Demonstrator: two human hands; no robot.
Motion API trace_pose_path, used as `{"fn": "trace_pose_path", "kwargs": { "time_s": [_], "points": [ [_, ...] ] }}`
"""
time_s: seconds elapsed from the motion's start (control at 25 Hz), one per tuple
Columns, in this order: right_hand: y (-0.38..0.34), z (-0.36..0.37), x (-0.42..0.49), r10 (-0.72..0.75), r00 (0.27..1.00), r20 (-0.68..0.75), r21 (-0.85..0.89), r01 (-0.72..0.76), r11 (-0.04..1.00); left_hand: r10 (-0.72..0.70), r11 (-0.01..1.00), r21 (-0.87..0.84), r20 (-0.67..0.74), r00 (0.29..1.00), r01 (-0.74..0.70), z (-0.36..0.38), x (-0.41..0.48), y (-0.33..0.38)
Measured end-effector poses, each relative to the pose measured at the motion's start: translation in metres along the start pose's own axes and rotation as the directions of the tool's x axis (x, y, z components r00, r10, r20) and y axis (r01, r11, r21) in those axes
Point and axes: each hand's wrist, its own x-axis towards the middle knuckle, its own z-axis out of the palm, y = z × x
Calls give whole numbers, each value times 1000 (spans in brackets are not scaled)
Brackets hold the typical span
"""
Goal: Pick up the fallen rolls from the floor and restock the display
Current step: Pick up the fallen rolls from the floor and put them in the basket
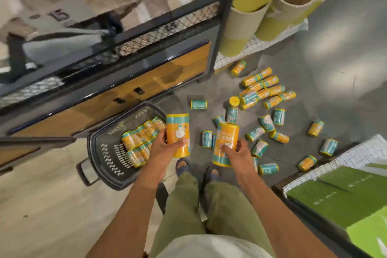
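My left hand grips an upright yellow-and-teal roll, held just right of a dark plastic basket. My right hand grips a second yellow-and-teal roll of the same kind, close beside the first. The basket stands on the floor and holds several rolls lying side by side. Several more rolls lie scattered across the grey floor ahead and to the right of my feet, some teal, some yellow.
A black-framed display bin with mesh sides and wooden front panels fills the upper left, stacked with beige packs. Large green and tan rolled mats lean at the top right. A low stand with green mats sits at the right.
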Motion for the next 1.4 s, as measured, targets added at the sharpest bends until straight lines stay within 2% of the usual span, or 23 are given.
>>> {"fn": "trace_pose_path", "kwargs": {
  "time_s": [0.12, 0.32, 0.6, 0.92, 1.04, 1.2, 1.4],
  "points": [
    [12, 16, -37, -34, 998, 45, -77, 37, 996, -23, 996, -94, -94, 995, 14, -39, -41, -38],
    [35, 66, -78, -60, 966, 253, -239, 122, 963, -124, 964, -258, -254, 959, 56, -98, -95, -101],
    [73, 201, -107, 0, 934, 358, -421, 161, 893, -266, 931, -332, -331, 905, 152, -217, -75, -185],
    [125, 341, -23, 57, 920, 387, -586, 199, 785, -228, 959, -236, -323, 918, 155, -299, 79, -253],
    [155, 377, 46, 74, 923, 378, -589, 178, 789, -260, 957, -208, -295, 920, 204, -296, 154, -286],
    [213, 431, 152, 107, 909, 404, -627, 189, 756, -315, 949, -141, -336, 888, 283, -279, 255, -344],
    [284, 483, 266, 110, 905, 411, -719, 248, 649, -321, 916, 85, -432, 843, 393, -257, 364, -407]
  ]
}}
